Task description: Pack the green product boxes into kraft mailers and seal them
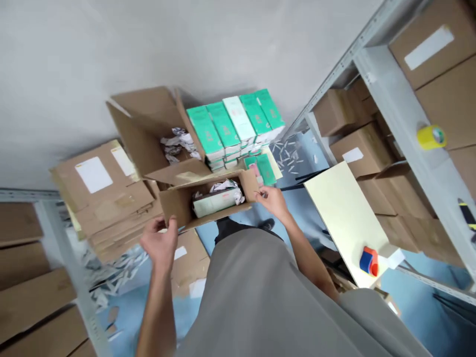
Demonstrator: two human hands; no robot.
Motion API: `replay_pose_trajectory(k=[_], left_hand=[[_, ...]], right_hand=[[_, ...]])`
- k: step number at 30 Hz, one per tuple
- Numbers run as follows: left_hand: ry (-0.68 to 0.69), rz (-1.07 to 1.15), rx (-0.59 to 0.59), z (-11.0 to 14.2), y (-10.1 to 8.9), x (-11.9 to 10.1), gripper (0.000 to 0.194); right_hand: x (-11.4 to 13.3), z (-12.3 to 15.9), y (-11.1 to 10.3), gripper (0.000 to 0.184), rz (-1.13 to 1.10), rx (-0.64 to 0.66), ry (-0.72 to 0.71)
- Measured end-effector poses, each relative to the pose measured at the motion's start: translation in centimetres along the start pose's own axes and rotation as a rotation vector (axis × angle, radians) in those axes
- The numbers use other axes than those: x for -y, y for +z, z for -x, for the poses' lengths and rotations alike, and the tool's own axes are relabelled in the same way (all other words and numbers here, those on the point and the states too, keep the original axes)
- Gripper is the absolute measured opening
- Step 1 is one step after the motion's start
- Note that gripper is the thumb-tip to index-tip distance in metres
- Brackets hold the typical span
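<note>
In front of my waist is a small open cardboard box [174,206]. A pale, long carton [213,204] lies inside it, with crumpled paper [225,186] around and over it. My left hand [160,240] grips the box's left end, thumb up at the edge. At the opposite end, my right hand [273,202] pinches the right flap between thumb and fingers. Behind stands a larger open cardboard box [148,111] with crumpled paper in the bottom. Stacked green-and-white cartons [234,124] sit to the right of that larger box.
Flattened cardboard [107,198] is piled on the left. Metal shelving [386,79] with brown boxes lines the right, a yellow tape roll [431,137] on its upright. A red-and-blue tape dispenser [369,261] rests on a cream tabletop [338,208]. Paper scraps litter the blue floor [297,198].
</note>
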State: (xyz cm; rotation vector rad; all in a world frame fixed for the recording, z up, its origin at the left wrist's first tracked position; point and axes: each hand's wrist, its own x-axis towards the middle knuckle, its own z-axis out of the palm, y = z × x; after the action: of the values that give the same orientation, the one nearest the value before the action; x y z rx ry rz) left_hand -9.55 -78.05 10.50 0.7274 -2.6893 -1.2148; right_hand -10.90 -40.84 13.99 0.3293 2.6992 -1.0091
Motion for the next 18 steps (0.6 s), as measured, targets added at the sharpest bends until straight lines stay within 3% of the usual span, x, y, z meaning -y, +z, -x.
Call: replay_pose_trajectory(k=[2, 5, 8, 11, 14, 18], left_hand=[[0.033, 0.024, 0.020, 1.7, 1.2, -3.0, 0.030], [0.118, 0.061, 0.084, 4.9, 5.4, -8.5, 0.029], [0.216, 0.072, 0.217, 9.2, 11.5, -14.7, 0.029], [0.333, 0.013, 0.422, 14.0, 18.0, -20.4, 0.029], [0.508, -0.081, 0.600, 18.2, 24.4, -25.0, 0.030], [0.726, -0.179, 0.791, 22.5, 33.0, -29.8, 0.029]], right_hand=[[-3.8, 3.3, -2.8, 0.035, -0.180, -0.052, 0.000], [-9.9, 8.3, -7.0, 0.039, -0.367, -0.160, 0.056], [-16.0, 13.2, -10.7, 0.040, -0.445, -0.309, 0.182], [-21.5, 17.5, -13.5, 0.038, -0.477, -0.479, 0.345], [-26.2, 21.2, -15.0, 0.034, -0.480, -0.637, 0.514], [-30.7, 24.3, -16.0, 0.029, -0.461, -0.783, 0.717]])
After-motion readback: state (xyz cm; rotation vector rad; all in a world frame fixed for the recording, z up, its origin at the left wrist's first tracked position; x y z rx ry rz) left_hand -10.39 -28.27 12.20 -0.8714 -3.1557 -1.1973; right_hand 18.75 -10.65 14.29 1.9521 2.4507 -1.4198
